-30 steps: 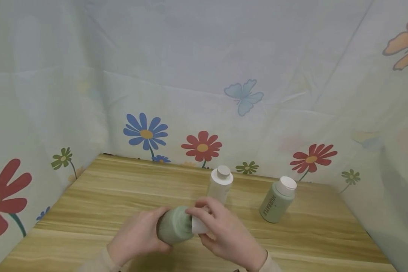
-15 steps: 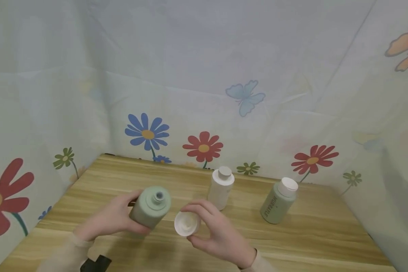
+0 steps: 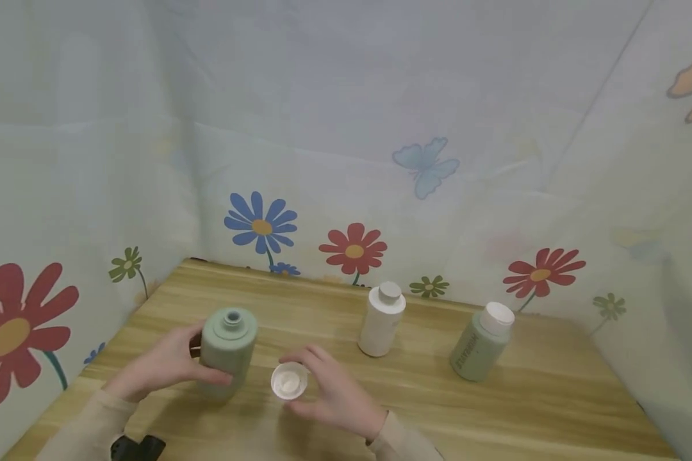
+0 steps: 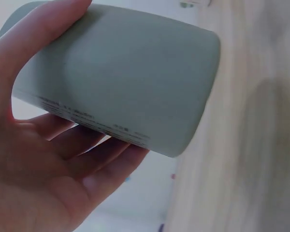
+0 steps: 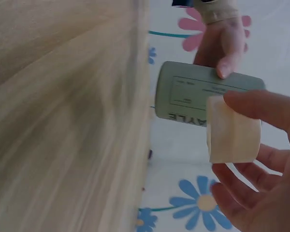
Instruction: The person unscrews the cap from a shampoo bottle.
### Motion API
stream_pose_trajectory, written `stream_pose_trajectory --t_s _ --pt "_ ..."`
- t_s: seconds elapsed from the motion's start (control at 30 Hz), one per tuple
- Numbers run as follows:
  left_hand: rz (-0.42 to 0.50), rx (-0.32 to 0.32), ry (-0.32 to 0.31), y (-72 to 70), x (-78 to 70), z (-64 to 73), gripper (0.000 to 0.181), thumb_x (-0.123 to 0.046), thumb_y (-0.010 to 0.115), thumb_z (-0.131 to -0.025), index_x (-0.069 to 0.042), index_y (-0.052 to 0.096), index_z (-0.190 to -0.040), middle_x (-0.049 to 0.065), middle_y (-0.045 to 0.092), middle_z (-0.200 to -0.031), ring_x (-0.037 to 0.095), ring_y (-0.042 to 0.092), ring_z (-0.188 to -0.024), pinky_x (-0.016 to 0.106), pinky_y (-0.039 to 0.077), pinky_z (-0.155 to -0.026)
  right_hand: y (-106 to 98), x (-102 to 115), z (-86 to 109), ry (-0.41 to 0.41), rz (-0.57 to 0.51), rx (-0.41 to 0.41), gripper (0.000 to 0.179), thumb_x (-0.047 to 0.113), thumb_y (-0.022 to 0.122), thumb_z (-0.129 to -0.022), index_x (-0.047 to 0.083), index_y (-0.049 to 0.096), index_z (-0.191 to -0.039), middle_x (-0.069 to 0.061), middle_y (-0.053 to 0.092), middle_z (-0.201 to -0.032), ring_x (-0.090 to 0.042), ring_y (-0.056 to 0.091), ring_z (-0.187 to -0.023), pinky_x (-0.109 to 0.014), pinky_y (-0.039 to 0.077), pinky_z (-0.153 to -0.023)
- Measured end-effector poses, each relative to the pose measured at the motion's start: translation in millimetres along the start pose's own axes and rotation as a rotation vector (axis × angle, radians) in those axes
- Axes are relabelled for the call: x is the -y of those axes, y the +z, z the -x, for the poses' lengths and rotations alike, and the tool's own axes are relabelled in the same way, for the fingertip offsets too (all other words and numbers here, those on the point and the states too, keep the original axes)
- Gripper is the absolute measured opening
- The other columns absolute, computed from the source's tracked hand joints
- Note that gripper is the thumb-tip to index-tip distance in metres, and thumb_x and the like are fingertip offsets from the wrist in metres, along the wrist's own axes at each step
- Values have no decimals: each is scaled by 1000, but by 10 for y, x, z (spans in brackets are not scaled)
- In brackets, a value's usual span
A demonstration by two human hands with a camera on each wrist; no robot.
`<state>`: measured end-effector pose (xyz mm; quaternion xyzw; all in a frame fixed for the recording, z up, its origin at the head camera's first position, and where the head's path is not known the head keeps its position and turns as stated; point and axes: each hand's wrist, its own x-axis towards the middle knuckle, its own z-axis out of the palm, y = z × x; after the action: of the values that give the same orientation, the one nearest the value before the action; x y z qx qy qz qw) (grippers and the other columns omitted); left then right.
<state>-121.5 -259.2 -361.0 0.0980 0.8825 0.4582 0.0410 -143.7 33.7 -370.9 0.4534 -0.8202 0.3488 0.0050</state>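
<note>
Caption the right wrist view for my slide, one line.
Right hand holds a white cap, with the left hand gripping a green bottle beyond it.

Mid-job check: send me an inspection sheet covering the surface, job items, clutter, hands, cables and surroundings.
Surface: table with a wood-grain top.
Job items: uncapped green bottle, mouth upward, apparently raised off the table; loose white cap, hollow side showing in the head view.
Clutter: white bottle and capped green bottle, both standing, not in hand.
Hands: left hand grips the uncapped green bottle; right hand holds the loose white cap between thumb and fingers.
Cables: nothing seen.
Surroundings: pale sheeting printed with flowers and butterflies, behind and at both sides; black object by the left cuff.
</note>
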Motion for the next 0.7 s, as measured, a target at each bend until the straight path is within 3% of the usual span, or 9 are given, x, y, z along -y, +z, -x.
stream_pose_trajectory --t_s 0.17,0.33,0.57,0.7 --pt "43 19 -59 -27 111 50 81 -24 85 -71 -4 44 -139 18 57 -133 34 55 -120 45 49 -93 106 -32 -212 44 45 53 52 15 77 -79 14 57 -127 0 59 -124 -9 55 -115 -25 46 -98" --pt "42 27 -56 -75 192 117 81 -22 83 -73 -2 42 -140 19 56 -134 30 54 -119 39 47 -91 281 -64 -324 44 68 122 50 13 79 -76 14 58 -122 0 59 -123 -7 55 -113 -22 44 -95" --pt "46 45 -23 -93 342 193 76 -20 81 -75 -1 44 -138 17 58 -131 -3 54 -106 22 47 -84 574 -70 -373 90 104 166 50 13 81 -74 15 59 -119 3 57 -116 -3 55 -104 -16 44 -88" --pt "56 61 5 -72 410 228 73 -20 81 -76 -1 44 -137 15 59 -130 -10 53 -103 18 46 -83 680 -84 -375 129 121 188 53 14 81 -73 16 58 -120 5 55 -115 0 54 -101 -14 44 -85"
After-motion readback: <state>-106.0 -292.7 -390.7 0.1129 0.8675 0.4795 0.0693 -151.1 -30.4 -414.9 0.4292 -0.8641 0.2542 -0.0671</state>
